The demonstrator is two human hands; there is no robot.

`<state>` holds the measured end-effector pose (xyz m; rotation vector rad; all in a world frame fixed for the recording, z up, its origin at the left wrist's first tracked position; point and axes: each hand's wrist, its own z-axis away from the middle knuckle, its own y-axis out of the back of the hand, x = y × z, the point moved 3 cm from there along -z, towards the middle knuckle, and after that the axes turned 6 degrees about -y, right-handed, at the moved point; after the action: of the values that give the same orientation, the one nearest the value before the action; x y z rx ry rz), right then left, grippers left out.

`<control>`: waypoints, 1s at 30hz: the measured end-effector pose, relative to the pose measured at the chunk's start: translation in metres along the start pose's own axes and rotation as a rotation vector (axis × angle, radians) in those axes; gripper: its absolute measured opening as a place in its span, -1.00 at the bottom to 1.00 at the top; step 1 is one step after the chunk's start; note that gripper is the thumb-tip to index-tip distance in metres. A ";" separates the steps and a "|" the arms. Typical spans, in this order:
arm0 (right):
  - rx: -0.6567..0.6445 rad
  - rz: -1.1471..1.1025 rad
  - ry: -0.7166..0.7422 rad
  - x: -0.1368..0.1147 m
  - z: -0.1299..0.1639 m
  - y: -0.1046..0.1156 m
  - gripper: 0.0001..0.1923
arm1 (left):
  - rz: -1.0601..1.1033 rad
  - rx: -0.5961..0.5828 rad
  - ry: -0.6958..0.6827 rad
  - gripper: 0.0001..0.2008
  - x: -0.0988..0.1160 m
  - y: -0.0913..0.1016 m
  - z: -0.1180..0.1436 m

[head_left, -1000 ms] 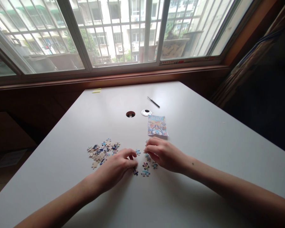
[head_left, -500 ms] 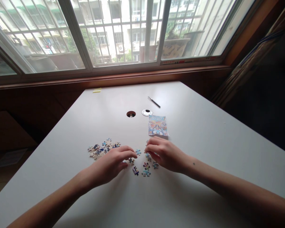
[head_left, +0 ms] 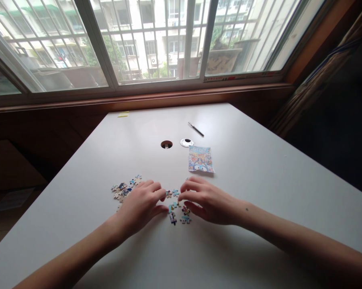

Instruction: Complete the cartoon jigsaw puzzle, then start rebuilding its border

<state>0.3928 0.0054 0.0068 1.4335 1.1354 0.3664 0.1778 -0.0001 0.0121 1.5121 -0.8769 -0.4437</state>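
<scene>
Both hands flat-ish on white table (head_left: pixel 259 168). Left hand (head_left: pixel 140 208) and right hand (head_left: pixel 209 200) flank loose puzzle pieces (head_left: pixel 176 210) at 6 o'clock of the picture sheet (head_left: pixel 200 159); fingers curled, grip unclear, cannot tell. Pieces look light, thin, stiff card; pinch by the edges.

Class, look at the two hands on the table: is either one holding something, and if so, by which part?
It cannot be told. Both the left hand and the right hand rest fingertips down among the loose puzzle pieces, but no gripped piece shows clearly.
</scene>
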 end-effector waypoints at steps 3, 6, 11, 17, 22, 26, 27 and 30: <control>-0.089 0.049 0.085 -0.008 0.001 -0.004 -0.69 | 0.038 -0.022 -0.021 -0.80 -0.007 0.004 0.001; -0.123 0.084 0.106 -0.011 0.002 -0.006 -0.72 | 0.087 -0.114 -0.026 -0.88 -0.022 0.021 0.006; -0.104 0.098 0.066 -0.009 0.001 -0.005 -0.82 | 0.113 -0.214 -0.071 -0.85 -0.031 0.033 0.011; -0.140 0.109 0.132 -0.016 0.003 -0.005 -0.76 | 0.194 -0.244 -0.072 -0.87 -0.030 0.022 0.011; -0.101 0.109 0.103 -0.010 0.002 -0.006 -0.83 | 0.218 -0.253 -0.060 -0.90 -0.032 0.022 0.012; -0.094 0.091 0.105 -0.011 0.001 -0.005 -0.83 | 0.261 -0.188 -0.122 -0.95 -0.016 0.013 0.006; -0.106 0.080 0.115 -0.012 0.002 -0.005 -0.81 | 0.284 -0.171 -0.126 -0.93 -0.011 0.009 0.005; -0.142 0.045 0.149 -0.017 0.002 -0.004 -0.80 | 0.343 -0.108 -0.107 -0.89 -0.003 -0.001 0.000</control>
<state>0.3852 -0.0102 0.0092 1.3258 1.1737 0.5827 0.1758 0.0019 0.0109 1.2180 -1.1541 -0.3152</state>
